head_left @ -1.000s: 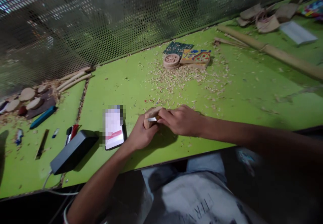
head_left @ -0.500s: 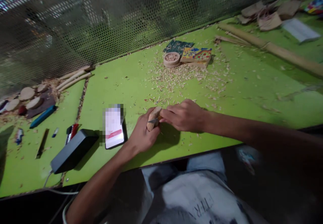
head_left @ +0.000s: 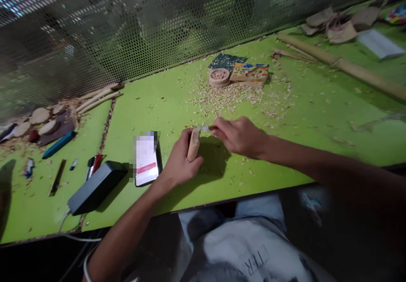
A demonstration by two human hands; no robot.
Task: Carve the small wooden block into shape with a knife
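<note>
My left hand (head_left: 181, 160) is closed around a small pale piece of wood (head_left: 193, 145), which sticks up between thumb and fingers over the green table (head_left: 152, 108). In my closed right hand (head_left: 238, 135) is a carving knife (head_left: 204, 128); its short blade points left, close to the top end of the wood. Whether blade and wood touch I cannot tell. The knife's handle is mostly hidden by my fingers. A lit phone (head_left: 146, 163) lies just left of my left hand.
Wood shavings (head_left: 222, 100) lie around a round wooden dish (head_left: 219, 77) and a painted block (head_left: 250, 74). A black box (head_left: 97, 188) with a cable stands at left, near a blue tool (head_left: 58, 145) and wooden discs (head_left: 40, 115). A long bamboo pole (head_left: 342, 64) lies at right.
The knife has moved from across the middle of the wood to its upper end, with my right hand shifting slightly up and right. The wood now stands more upright in my left hand.
</note>
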